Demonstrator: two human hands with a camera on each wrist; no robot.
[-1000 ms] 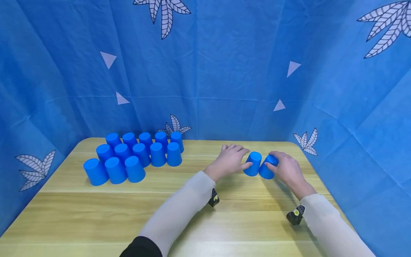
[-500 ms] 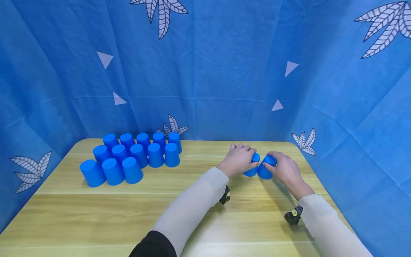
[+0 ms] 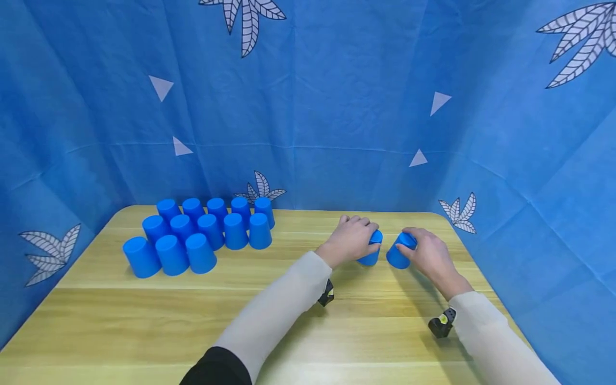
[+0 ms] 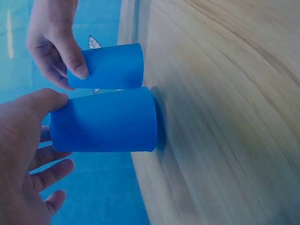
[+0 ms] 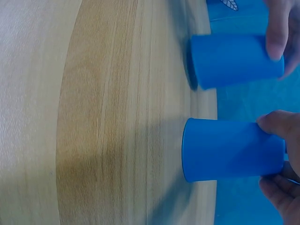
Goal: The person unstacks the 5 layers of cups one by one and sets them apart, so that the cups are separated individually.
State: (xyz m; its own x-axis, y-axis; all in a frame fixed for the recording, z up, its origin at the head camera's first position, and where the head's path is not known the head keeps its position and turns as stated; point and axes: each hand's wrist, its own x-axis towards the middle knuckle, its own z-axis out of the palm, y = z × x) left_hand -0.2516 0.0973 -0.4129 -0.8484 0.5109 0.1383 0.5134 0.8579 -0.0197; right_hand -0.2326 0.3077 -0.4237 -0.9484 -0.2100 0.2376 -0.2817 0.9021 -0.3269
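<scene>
Two upside-down blue cups stand at the right of the table. My left hand (image 3: 350, 239) grips the left cup (image 3: 369, 255) near its closed end, thumb and fingers on opposite sides. My right hand (image 3: 430, 256) holds the right cup (image 3: 398, 258) the same way. A narrow gap parts the two cups in the head view. In the left wrist view the left cup (image 4: 104, 123) has its rim at the wood, with a shadow beside it; whether it is slightly raised I cannot tell. The right wrist view shows the right cup (image 5: 230, 150) with its rim down.
Several more upside-down blue cups (image 3: 202, 253) stand in three rows at the back left of the wooden table (image 3: 144, 321). A blue patterned cloth (image 3: 356, 107) hangs behind the table and along its sides.
My left hand has moved onto the left cup, then shifted it a little left, away from the right cup. The right hand and its cup have stayed about in place.
</scene>
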